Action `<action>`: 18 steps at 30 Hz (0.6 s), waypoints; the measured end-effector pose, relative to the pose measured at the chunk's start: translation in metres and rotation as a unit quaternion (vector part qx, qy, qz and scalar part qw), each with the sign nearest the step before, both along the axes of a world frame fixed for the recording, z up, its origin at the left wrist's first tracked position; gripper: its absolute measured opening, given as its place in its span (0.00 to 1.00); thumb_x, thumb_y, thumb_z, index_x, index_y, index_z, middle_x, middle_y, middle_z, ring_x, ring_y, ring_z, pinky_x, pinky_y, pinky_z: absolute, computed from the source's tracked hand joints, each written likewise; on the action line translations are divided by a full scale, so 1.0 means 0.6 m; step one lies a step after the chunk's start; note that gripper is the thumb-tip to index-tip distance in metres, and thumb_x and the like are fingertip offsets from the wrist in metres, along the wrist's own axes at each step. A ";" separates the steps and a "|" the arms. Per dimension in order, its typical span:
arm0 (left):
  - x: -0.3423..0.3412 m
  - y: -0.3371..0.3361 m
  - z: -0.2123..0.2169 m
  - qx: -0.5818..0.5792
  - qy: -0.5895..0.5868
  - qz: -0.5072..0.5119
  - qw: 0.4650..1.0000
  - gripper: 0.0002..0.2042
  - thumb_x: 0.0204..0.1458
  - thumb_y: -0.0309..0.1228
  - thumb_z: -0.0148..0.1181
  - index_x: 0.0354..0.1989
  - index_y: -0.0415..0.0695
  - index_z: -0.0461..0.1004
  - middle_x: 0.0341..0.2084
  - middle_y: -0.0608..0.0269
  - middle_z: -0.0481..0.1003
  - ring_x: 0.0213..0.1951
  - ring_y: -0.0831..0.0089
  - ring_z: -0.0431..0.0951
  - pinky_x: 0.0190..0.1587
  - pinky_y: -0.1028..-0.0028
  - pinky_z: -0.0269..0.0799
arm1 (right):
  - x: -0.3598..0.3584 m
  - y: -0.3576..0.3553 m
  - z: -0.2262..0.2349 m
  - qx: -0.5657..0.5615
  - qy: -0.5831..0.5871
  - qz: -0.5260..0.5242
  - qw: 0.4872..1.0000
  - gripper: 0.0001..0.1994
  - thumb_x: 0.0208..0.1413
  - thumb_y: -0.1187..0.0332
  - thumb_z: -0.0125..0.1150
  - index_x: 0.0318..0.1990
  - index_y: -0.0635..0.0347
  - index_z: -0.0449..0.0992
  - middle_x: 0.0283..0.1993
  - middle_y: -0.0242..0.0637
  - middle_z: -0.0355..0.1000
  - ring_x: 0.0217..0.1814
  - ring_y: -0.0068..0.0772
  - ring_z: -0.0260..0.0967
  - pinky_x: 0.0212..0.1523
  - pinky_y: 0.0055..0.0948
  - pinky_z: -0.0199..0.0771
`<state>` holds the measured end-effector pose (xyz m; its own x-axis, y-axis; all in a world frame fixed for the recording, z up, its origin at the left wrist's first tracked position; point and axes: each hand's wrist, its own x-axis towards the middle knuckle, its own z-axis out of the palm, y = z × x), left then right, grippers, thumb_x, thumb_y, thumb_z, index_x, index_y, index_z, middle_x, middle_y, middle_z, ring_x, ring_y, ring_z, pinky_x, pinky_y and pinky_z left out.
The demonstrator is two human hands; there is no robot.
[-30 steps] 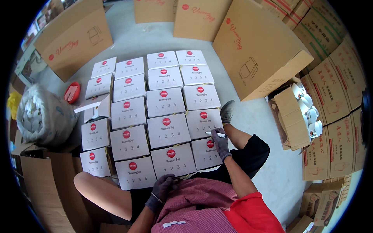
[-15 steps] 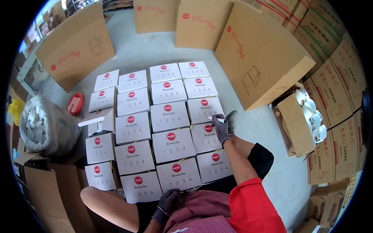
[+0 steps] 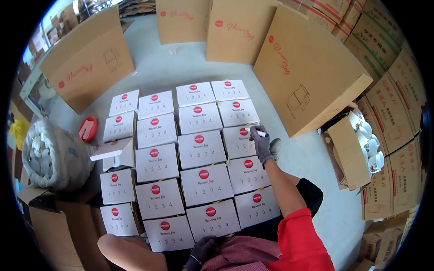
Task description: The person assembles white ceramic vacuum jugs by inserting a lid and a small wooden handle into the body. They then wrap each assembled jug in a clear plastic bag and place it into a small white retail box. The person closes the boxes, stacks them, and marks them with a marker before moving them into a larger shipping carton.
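Observation:
Several white square boxes [image 3: 201, 148], each with a red dot on its lid, lie in a tight grid on the grey floor. My right hand [image 3: 262, 145], in a dark glove, reaches out over a box [image 3: 236, 143] in the right column. It holds a white marker [image 3: 257, 132] with the tip at that box's far edge. My left hand [image 3: 202, 250], also gloved, rests low against the plaid cloth on my lap. Its fingers are curled, and whether it grips anything is hidden.
One box [image 3: 113, 154] at the left has its flap open. A red roll-shaped object [image 3: 87, 128] and a clear bag of white parts [image 3: 47, 156] lie left of the grid. Large brown cartons [image 3: 307, 67] stand behind and right. An open carton [image 3: 350, 153] holds white round pieces.
My right hand has moved forward along the right column, from a nearer box to one farther away, still holding the marker. The left hand has stayed at my lap.

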<state>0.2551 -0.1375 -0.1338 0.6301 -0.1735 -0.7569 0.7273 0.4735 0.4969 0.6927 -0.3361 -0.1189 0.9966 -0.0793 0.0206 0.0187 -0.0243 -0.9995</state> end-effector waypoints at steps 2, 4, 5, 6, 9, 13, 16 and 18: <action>-0.001 -0.001 -0.011 -0.019 0.003 0.019 1.000 0.16 0.61 0.33 0.53 0.53 0.34 0.68 0.29 0.60 0.76 0.31 0.73 0.77 0.37 0.73 0.75 | 0.064 0.007 -0.018 0.015 -0.021 -0.020 0.999 0.09 0.56 0.65 0.62 0.37 0.60 0.73 0.26 0.29 0.70 0.26 0.19 0.65 0.29 0.22 0.66; 0.002 -0.018 0.020 0.099 -0.092 0.084 0.987 0.14 0.63 0.36 0.52 0.49 0.39 0.73 0.25 0.67 0.75 0.26 0.79 0.74 0.29 0.79 0.71 | 0.110 0.012 -0.035 0.005 0.004 -0.040 0.999 0.09 0.55 0.66 0.63 0.37 0.60 0.73 0.27 0.29 0.70 0.25 0.19 0.65 0.27 0.23 0.67; 0.006 -0.011 0.025 0.092 -0.096 0.117 0.984 0.14 0.63 0.36 0.52 0.50 0.40 0.72 0.25 0.67 0.75 0.26 0.78 0.74 0.29 0.78 0.71 | 0.129 0.019 -0.042 0.001 0.016 -0.047 0.999 0.08 0.55 0.66 0.63 0.37 0.60 0.73 0.27 0.28 0.70 0.24 0.19 0.65 0.26 0.23 0.67; 0.010 -0.006 0.028 0.081 -0.097 0.147 0.981 0.14 0.63 0.36 0.52 0.50 0.40 0.72 0.25 0.67 0.75 0.25 0.77 0.75 0.29 0.78 0.72 | 0.141 0.019 -0.053 0.022 0.026 -0.046 0.998 0.08 0.55 0.66 0.63 0.37 0.60 0.73 0.27 0.28 0.70 0.23 0.19 0.65 0.25 0.23 0.67; 0.023 0.004 0.018 0.071 -0.077 0.219 0.970 0.15 0.63 0.36 0.51 0.51 0.40 0.71 0.26 0.66 0.75 0.25 0.77 0.75 0.30 0.76 0.73 | 0.160 0.008 -0.090 0.069 0.046 -0.035 0.996 0.06 0.55 0.68 0.64 0.35 0.59 0.74 0.25 0.29 0.70 0.21 0.19 0.64 0.20 0.22 0.67; 0.033 0.007 0.011 0.029 -0.025 0.278 0.960 0.15 0.63 0.37 0.51 0.51 0.40 0.72 0.26 0.66 0.75 0.25 0.77 0.75 0.30 0.76 0.73 | 0.150 0.019 -0.096 -0.002 0.025 -0.034 0.999 0.06 0.56 0.67 0.62 0.34 0.60 0.74 0.24 0.27 0.70 0.22 0.19 0.65 0.23 0.22 0.67; 0.039 0.009 0.035 0.054 -0.005 0.228 0.972 0.15 0.63 0.38 0.51 0.51 0.41 0.72 0.27 0.66 0.75 0.25 0.76 0.75 0.30 0.76 0.73 | 0.159 0.005 -0.094 -0.010 0.044 -0.035 0.998 0.08 0.56 0.66 0.62 0.35 0.61 0.73 0.23 0.29 0.69 0.20 0.19 0.63 0.20 0.22 0.64; 0.038 0.009 0.046 0.094 -0.003 0.205 0.974 0.15 0.63 0.38 0.50 0.51 0.41 0.72 0.27 0.66 0.75 0.26 0.76 0.75 0.30 0.77 0.73 | 0.177 0.018 -0.079 0.011 0.019 -0.043 0.999 0.06 0.56 0.68 0.61 0.35 0.61 0.73 0.24 0.29 0.70 0.23 0.20 0.66 0.25 0.22 0.68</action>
